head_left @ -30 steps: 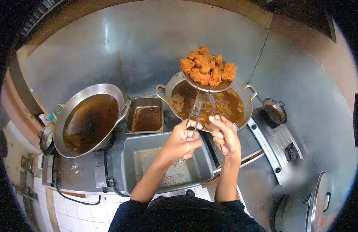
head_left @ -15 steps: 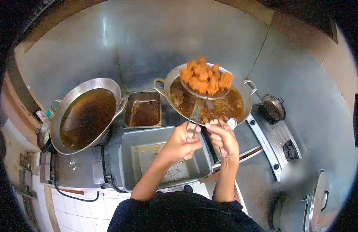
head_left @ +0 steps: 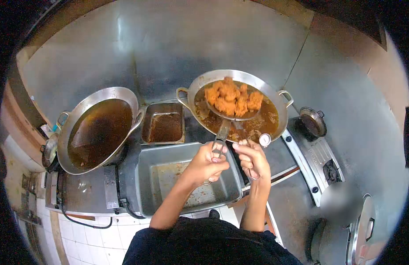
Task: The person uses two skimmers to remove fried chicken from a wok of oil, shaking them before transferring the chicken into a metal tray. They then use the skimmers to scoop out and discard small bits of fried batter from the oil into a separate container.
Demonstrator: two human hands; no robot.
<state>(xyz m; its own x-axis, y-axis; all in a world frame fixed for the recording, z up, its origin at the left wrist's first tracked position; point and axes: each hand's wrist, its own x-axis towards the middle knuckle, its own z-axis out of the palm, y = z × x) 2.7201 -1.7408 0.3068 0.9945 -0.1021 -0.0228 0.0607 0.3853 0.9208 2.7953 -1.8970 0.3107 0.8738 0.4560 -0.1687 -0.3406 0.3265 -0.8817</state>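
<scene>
Fried orange-brown pieces (head_left: 233, 98) lie heaped on a round metal strainer (head_left: 224, 128), over the right wok (head_left: 281, 99) of dark oil. My left hand (head_left: 209, 164) is wrapped round the strainer's handle. Close beside it, my right hand (head_left: 253, 160) is closed on a second thin metal handle, whose far end reaches toward the heap and is partly hidden. A round dial thermometer (head_left: 265, 140) sits at the wok's near rim, just beyond my right hand.
A second wok of dark oil (head_left: 100, 132) stands at the left. Between the woks is a small metal tray (head_left: 163, 123). A grey plastic tub (head_left: 144, 185) lies below my forearms. At the right are a small dark pan (head_left: 312, 123) and a burner (head_left: 331, 171).
The strainer with the fried pieces has sunk lower and nearer to the oil in the right wok. Both hands keep their grips and have shifted only slightly.
</scene>
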